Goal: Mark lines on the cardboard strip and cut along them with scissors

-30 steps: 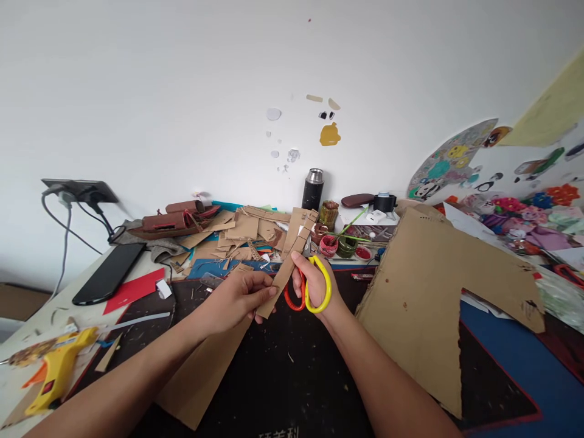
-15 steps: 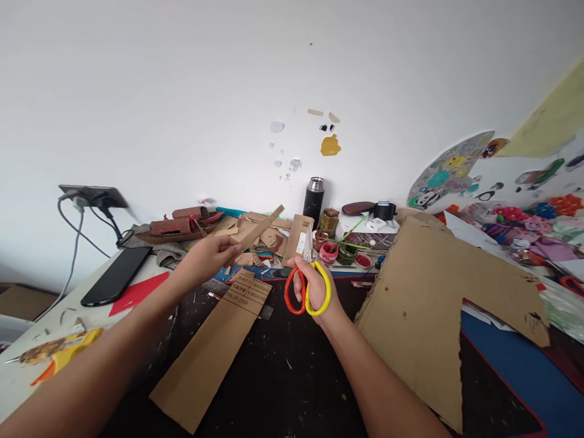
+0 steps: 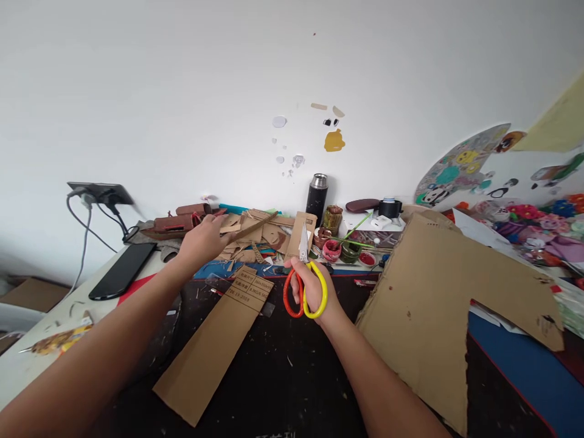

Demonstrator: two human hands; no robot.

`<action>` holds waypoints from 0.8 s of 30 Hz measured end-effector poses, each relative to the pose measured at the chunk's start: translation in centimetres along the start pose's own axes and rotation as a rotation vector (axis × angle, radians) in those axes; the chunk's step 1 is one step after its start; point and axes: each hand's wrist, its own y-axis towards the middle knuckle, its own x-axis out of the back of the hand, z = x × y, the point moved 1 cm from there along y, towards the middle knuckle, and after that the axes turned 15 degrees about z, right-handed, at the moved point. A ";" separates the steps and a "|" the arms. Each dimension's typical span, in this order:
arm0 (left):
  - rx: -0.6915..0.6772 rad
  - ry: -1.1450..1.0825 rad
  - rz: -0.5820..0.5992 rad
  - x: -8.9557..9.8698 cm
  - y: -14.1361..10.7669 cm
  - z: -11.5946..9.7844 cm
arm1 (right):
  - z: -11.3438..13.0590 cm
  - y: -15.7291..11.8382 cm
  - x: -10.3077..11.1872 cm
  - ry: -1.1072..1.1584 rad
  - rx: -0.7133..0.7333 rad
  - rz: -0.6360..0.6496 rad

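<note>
My left hand [image 3: 204, 241] is raised at the back left of the table, near a brown model boat [image 3: 170, 226]. From its thumb side a narrow cardboard strip [image 3: 255, 227] sticks out to the right, tilted nearly edge-on, and the hand grips it. My right hand [image 3: 316, 286] is closed around scissors [image 3: 305, 277] with one red and one yellow handle loop. Their blades point up and away from me. Below and between my hands lies a long cardboard piece [image 3: 214, 350] with printed text at its far end.
A large cut cardboard sheet [image 3: 420, 310] lies on the right. Cardboard scraps [image 3: 269, 234], a black thermos [image 3: 317, 198] and paint jars [image 3: 331, 249] stand along the wall. On the left are a black phone-like slab [image 3: 122, 272] and a glue gun [image 3: 59, 342].
My left hand has moved back and slightly left toward the model boat, turning the cardboard strip flatter and more edge-on. The scissors stay in my right hand. The view has shifted slightly.
</note>
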 end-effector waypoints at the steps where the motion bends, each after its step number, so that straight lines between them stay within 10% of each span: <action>1: -0.030 0.010 0.015 -0.3 -1.1 -0.2 | 0.0 0.0 0.0 -0.003 -0.004 -0.006; 11: -0.198 0.190 0.335 -4.4 -11.9 0.0 | -0.3 -0.2 -0.2 -0.088 -0.048 0.001; 24: -0.129 -0.404 0.394 -4.2 -13.6 0.8 | -2.3 -0.7 -0.2 -0.515 -0.115 0.155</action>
